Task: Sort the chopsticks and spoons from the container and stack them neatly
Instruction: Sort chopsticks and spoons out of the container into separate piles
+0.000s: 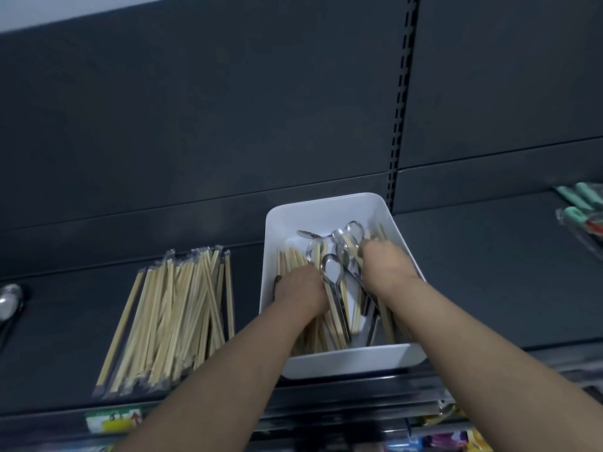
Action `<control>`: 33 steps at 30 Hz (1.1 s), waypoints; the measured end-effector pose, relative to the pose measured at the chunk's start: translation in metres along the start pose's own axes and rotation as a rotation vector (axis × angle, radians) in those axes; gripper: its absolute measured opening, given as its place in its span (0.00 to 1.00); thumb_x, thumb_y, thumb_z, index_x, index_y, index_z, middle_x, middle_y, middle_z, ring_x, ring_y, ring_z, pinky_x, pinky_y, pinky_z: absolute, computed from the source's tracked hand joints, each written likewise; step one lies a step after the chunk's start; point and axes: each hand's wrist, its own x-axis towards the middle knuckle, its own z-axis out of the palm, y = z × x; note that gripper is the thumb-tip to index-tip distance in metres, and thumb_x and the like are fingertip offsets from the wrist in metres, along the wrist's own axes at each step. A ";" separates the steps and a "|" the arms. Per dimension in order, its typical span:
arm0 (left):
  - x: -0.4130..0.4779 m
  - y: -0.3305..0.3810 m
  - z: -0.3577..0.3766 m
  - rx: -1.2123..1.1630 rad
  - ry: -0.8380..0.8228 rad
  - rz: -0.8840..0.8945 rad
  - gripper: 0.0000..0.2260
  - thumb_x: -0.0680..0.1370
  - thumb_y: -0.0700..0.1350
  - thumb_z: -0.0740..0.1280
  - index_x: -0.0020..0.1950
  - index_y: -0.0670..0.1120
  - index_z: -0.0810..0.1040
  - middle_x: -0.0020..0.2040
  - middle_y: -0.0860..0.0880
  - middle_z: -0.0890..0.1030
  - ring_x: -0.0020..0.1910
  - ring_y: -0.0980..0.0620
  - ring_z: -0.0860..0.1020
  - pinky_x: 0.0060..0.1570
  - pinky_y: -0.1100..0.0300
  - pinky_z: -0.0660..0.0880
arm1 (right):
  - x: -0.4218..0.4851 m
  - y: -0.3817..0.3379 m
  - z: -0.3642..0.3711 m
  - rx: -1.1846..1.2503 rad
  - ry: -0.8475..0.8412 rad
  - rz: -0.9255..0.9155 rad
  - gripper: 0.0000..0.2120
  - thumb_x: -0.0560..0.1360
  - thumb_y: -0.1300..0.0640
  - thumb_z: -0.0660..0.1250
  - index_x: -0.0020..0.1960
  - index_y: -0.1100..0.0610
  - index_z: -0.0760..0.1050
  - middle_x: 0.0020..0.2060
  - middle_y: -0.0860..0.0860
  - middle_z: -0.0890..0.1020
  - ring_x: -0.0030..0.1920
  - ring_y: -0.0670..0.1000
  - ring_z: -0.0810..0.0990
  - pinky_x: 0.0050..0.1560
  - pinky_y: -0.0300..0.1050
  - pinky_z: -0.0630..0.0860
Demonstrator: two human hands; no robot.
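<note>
Dark shelf (489, 288), pale wrapped chopsticks (176, 314)

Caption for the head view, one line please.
Left hand and right hand reach into white container of chopsticks and spoons; chopstick pile alongside.

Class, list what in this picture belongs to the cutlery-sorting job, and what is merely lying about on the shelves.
Job: white rectangular plastic container; loose wooden chopsticks and shiny steel spoons inside it; sorted pile of wrapped chopsticks; steel spoon at far left.
Lying about: green-handled packaged items; yellow-green shelf label; colourful packets below.
</note>
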 end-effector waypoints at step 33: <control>-0.033 -0.227 -0.058 -0.419 0.107 -0.269 0.10 0.76 0.49 0.69 0.50 0.43 0.76 0.47 0.44 0.82 0.45 0.45 0.82 0.46 0.56 0.78 | -0.022 -0.198 0.011 0.131 0.086 -0.286 0.12 0.73 0.58 0.63 0.54 0.49 0.80 0.52 0.52 0.82 0.54 0.57 0.80 0.49 0.45 0.75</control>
